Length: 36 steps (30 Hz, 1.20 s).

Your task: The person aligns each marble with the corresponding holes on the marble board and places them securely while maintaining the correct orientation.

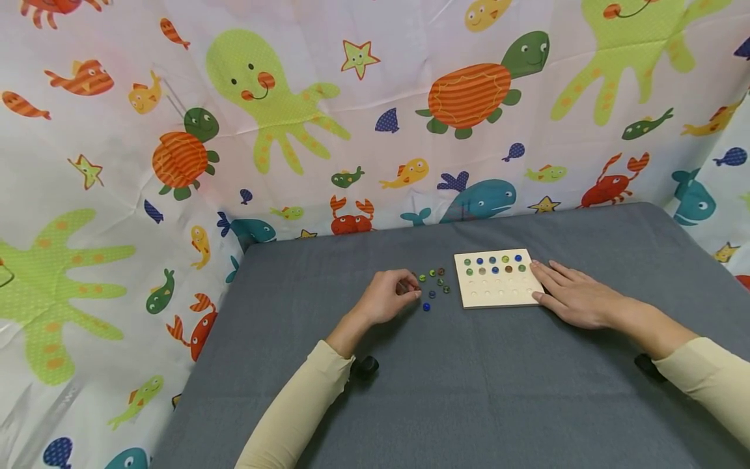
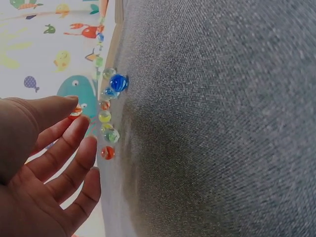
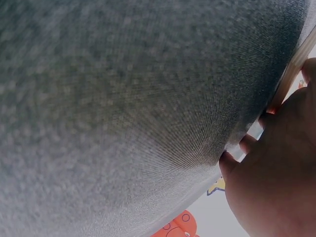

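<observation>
My left hand [image 1: 387,296] pinches an orange and clear marble [image 2: 75,112] between thumb and index finger, raised off the cloth. Just right of it lie loose glass marbles, among them a dark blue marble [image 1: 426,307] and a red marble [image 2: 107,152]. A pale wooden board [image 1: 498,298] with rows of round hollows lies flat further right. Marbles fill its two far rows; the two near rows show bare hollows. Along the board's right edge, my right hand [image 1: 577,301] rests with extended fingers touching it; in the right wrist view its fingertips are partly hidden.
Grey cloth [image 1: 445,391] covers the table. Behind it and at the sides hangs a white curtain [image 1: 375,91] printed with sea animals. A black wrist device [image 1: 366,367] sits by the left cuff, another [image 1: 649,368] by the right.
</observation>
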Tool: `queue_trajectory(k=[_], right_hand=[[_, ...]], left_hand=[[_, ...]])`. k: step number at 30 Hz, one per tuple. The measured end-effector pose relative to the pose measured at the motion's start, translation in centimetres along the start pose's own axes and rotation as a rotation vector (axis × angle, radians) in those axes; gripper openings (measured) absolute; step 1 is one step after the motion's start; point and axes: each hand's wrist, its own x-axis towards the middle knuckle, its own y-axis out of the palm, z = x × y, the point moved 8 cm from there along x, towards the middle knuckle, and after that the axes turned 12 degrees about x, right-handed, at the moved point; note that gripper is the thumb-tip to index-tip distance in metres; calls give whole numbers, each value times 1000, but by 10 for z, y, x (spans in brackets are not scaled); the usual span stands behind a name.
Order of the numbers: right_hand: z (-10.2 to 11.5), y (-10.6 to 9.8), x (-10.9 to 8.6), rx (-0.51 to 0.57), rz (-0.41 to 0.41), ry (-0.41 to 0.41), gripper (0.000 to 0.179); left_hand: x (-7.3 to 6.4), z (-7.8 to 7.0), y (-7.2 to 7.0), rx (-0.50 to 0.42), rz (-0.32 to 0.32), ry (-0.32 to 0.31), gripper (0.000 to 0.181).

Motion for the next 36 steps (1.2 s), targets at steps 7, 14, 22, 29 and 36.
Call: queue_trajectory(k=[7, 14, 22, 29, 36], right_hand=[[0, -2, -1, -4, -9, -5, 74], [0, -2, -1, -9, -17, -9, 74], [0, 1, -1, -15, -15, -4, 74], [1, 1, -1, -12, -10, 1, 75], [3, 0, -1, -13, -11, -1, 74]], left_hand=[[1, -1, 1, -28, -8, -8, 9], [1, -4, 0, -43, -21, 2, 10], [2, -15, -1, -29, -35, 23, 9], [8, -29, 0, -37, -48, 40, 10], [14, -40, 1, -38, -67, 80, 11]])
